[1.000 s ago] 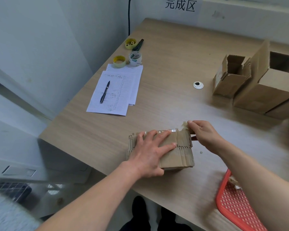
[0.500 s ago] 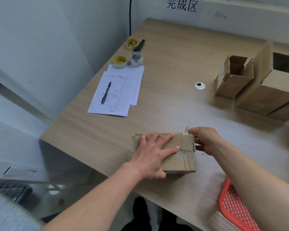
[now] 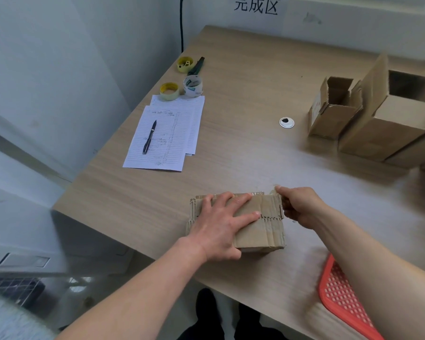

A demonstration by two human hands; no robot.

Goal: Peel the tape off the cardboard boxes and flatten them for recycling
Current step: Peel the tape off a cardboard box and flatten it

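Near the table's front edge my left hand presses flat on the flattened box, while my right hand pinches the tape end at its far-right corner; the strip runs leftward along the far edge.

- Soft, even daylight fills the scene; it is bright, with no hard glare.
- The table looks palest just right of the right hand, where a washed-out sheen lies on the wood.
- Shadows are faint and diffuse: a soft one sits under the flattened box below the left hand.
- The right forearm and the red basket below it are smeared by motion blur.
- The paper, up and left of the hands, is fairly sharp, though its writing is unreadable.
- Wide-angle distortion bends the table edges and walls; the lower-left corner is blurred.
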